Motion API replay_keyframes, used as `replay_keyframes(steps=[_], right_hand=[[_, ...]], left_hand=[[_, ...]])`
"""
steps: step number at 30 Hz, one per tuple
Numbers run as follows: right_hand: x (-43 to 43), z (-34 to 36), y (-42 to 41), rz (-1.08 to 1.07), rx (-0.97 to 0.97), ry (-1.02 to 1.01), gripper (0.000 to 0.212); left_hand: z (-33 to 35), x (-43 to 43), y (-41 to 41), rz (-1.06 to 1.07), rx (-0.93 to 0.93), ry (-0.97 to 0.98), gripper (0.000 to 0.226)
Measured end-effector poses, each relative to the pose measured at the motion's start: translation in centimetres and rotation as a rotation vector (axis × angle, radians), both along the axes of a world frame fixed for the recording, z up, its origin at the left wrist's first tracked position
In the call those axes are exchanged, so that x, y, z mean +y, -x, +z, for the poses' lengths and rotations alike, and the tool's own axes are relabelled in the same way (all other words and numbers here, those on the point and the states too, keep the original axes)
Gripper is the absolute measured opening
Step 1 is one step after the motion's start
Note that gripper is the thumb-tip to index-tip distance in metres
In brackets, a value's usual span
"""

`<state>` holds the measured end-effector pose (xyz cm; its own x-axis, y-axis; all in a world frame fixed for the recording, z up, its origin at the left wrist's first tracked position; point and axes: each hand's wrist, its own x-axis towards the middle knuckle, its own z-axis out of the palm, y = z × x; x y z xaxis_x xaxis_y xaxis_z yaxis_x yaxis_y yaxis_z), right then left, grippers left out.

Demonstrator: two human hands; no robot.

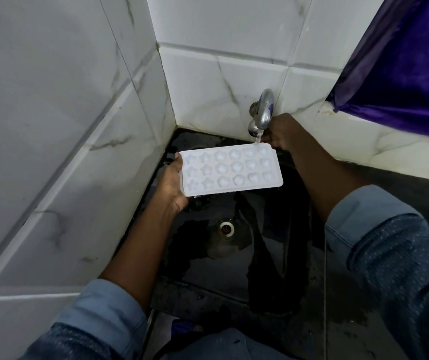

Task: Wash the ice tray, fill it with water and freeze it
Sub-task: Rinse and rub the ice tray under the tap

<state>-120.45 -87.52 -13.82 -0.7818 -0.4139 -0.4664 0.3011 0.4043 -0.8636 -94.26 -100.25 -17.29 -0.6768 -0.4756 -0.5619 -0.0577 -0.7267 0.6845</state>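
A white ice tray (230,168) with star-shaped and rounded moulds is held level above the dark sink basin (234,261). My left hand (173,181) grips its left short edge from below. A metal tap (263,111) juts from the tiled wall, and a thin stream of water (258,138) falls from it onto the tray's far right corner. My right hand (282,133) is at the tap and the tray's right end, fingers curled; whether it grips the tap handle or the tray I cannot tell.
White marble-pattern tiles form the corner walls (78,126). A round drain (225,228) lies in the wet black basin floor. A purple cloth (403,68) hangs over the ledge at the upper right.
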Motion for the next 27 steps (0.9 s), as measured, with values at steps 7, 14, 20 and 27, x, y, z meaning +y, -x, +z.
replay_keyframes(steps=[7,14,20,27], right_hand=[[6.0,-1.6,-4.9,-0.077,0.042,-0.050,0.037],[9.6,-4.4,-9.8,-0.201,-0.081,0.108,0.030],[10.8,-4.8,-8.0,-0.331,-0.007,0.132,0.022],[13.3,-5.7,-5.7,-0.420,0.060,0.097,0.021]], left_hand=[[-0.9,-0.3,0.2,0.016,-0.005,0.030,0.056],[-0.8,1.2,2.4,-0.019,-0.045,0.046,0.065],[-1.1,2.8,4.6,-0.073,-0.071,0.083,0.046],[-0.8,4.8,5.9,-0.132,-0.101,0.066,0.034]])
